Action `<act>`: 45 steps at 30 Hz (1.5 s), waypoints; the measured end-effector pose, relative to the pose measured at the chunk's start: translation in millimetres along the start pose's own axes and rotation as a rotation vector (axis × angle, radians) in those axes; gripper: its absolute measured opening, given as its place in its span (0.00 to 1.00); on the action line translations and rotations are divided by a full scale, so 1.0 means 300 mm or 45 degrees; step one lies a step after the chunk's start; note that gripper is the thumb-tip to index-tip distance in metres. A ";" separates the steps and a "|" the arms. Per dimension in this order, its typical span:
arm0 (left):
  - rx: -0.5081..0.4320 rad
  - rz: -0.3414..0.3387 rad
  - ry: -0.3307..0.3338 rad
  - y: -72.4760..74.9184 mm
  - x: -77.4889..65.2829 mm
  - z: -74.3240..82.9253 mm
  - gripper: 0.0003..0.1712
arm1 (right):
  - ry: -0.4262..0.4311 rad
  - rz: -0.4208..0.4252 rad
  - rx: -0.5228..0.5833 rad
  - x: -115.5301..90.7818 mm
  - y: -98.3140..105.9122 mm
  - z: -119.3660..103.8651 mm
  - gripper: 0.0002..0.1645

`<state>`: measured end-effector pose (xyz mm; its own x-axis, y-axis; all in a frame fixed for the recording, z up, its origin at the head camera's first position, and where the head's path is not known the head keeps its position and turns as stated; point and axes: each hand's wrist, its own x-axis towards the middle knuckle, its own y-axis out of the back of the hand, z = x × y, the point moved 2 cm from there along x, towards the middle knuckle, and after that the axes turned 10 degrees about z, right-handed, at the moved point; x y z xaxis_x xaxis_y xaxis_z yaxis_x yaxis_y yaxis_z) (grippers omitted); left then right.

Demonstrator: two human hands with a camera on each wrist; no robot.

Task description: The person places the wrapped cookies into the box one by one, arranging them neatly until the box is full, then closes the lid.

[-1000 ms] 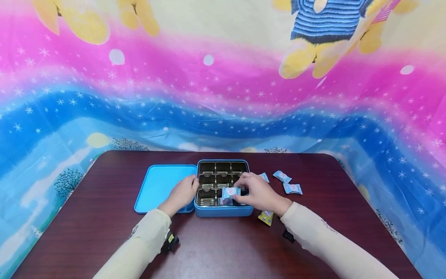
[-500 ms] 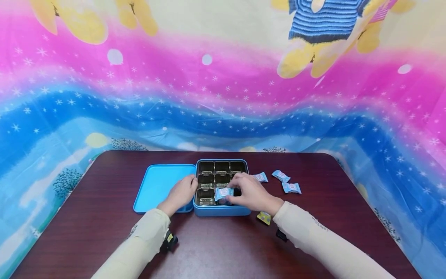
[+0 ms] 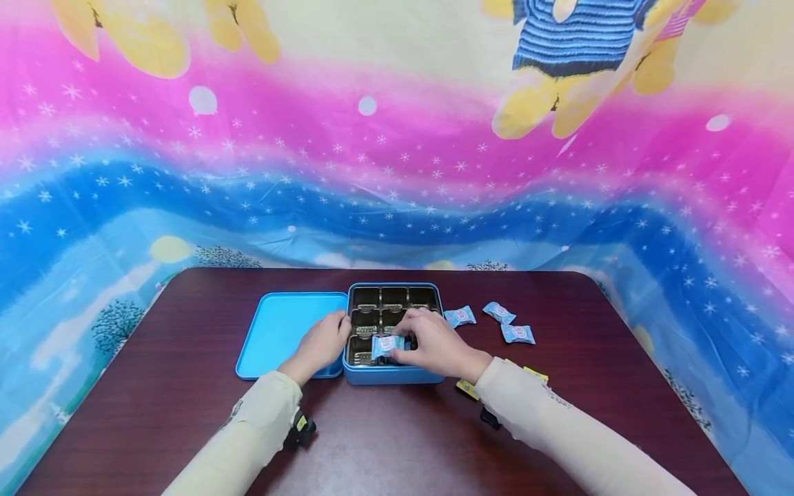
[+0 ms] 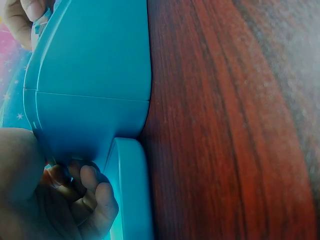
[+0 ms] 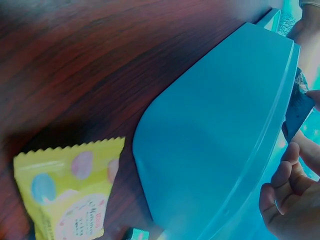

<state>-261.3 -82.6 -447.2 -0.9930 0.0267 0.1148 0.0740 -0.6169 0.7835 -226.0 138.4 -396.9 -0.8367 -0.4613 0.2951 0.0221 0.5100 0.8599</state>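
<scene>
A blue tin box [image 3: 393, 375] stands on the table, its dark insert split into several square compartments. My left hand [image 3: 321, 344] grips the box's left rim; in the left wrist view its fingers [image 4: 102, 200] curl against the outer wall. Between thumb and fingertips, my right hand [image 3: 439, 344] pinches a blue-wrapped candy [image 3: 384, 346]. The candy is over the front row, overlapping the front-left and front-middle compartments. In the right wrist view the candy [image 5: 299, 107] shows dark at the box rim. My right hand hides the right-hand compartments.
The blue lid [image 3: 285, 331] lies left of the box, against it. Several blue-wrapped candies [image 3: 517, 334] lie right of the box. A yellow candy packet [image 5: 75, 190] lies near the front-right corner, and more yellow wrapper [image 3: 536, 375] shows behind the right sleeve.
My right hand has moved left with the blue-wrapped candy, along the front row of compartments. The left hand stays on the rim. More of the blue candy beside the box shows now.
</scene>
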 end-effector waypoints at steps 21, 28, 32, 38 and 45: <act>0.001 0.005 -0.022 0.005 0.000 0.003 0.17 | 0.021 -0.022 -0.047 0.029 -0.051 -0.051 0.18; -0.016 -0.017 0.000 0.002 0.003 0.000 0.17 | 0.026 -0.013 -0.097 0.036 -0.066 -0.065 0.17; -0.014 -0.021 0.000 0.003 0.002 -0.001 0.16 | 0.032 -0.016 -0.122 0.042 -0.076 -0.074 0.17; -0.005 -0.010 0.002 0.002 0.003 -0.003 0.16 | 0.025 -0.024 -0.156 0.049 -0.090 -0.082 0.17; 0.013 -0.012 0.009 0.002 0.003 -0.001 0.16 | 0.024 -0.047 -0.183 0.058 -0.098 -0.091 0.16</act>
<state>-262.0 -83.1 -446.7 -0.9944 0.0269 0.1027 0.0652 -0.6085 0.7909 -226.3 95.5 -405.8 -0.8280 -0.4920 0.2691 0.0710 0.3841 0.9206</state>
